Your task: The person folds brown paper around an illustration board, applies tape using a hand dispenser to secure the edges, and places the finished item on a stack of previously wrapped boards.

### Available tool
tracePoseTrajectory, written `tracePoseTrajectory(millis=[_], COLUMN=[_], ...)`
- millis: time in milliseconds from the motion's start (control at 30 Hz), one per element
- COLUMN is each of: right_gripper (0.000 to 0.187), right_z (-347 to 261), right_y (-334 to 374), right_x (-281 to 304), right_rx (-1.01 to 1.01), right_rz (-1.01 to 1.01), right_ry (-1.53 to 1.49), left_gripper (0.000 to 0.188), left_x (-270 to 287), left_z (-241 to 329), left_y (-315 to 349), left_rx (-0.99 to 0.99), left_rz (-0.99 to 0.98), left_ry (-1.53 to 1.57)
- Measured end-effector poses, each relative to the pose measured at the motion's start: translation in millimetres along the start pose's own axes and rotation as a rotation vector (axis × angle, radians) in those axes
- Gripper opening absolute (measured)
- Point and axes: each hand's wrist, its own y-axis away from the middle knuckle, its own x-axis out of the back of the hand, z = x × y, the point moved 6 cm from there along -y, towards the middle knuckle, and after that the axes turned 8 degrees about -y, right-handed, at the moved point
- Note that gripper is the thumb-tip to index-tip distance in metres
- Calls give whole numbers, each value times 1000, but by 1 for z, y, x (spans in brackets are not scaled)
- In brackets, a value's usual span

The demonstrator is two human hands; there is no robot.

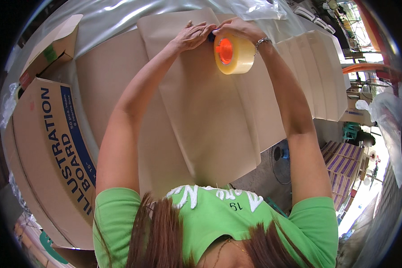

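Observation:
A large roll of clear, yellowish packing tape (242, 54) with a bright orange core hangs at my right hand (239, 29), whose fingers close around its dispenser. A small dark blue part of the dispenser (211, 37) shows between my hands. My left hand (194, 35) reaches in from the left with bent fingers. Its fingertips come together right beside those of my right hand; what they pinch is too small to make out. Both hands are at the far edge of a wide sheet of brown paper (201, 111), which lies over other brown sheets.
To the left stands a big brown carton (53, 165) with a raised flap (53, 47). Stacked brown sheets (312, 76) lie at the right. Clear plastic sheeting (107, 20) spreads across the back. A fan (281, 163) stands on the floor below the table's right edge.

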Motion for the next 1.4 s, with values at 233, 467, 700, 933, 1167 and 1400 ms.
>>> tracePoseTrajectory(millis=[233,467,700,933,1167,1400], right_gripper=[27,26,47,51,51,50], right_z=[-2,58,50,57,52,81], right_y=[-12,9,151,150,163,254], right_x=[5,-17,-57,-58,-59,-86], right_rx=[285,144,-120,-183,-114,-216], right_rz=[-180,-305,-206,-190,-225,-169], right_ry=[275,201,24,77,91,56], left_gripper=[52,50,51,50,50,50], left_x=[-8,-6,-4,-22,-38,-38], left_z=[-9,2,-12,115,115,114], left_y=[0,-3,5,33,53,55], left_rx=[160,204,208,-173,-153,-143], left_rz=[-76,-111,54,131,87,58], left_ry=[-169,-138,-292,-233,-265,-286])
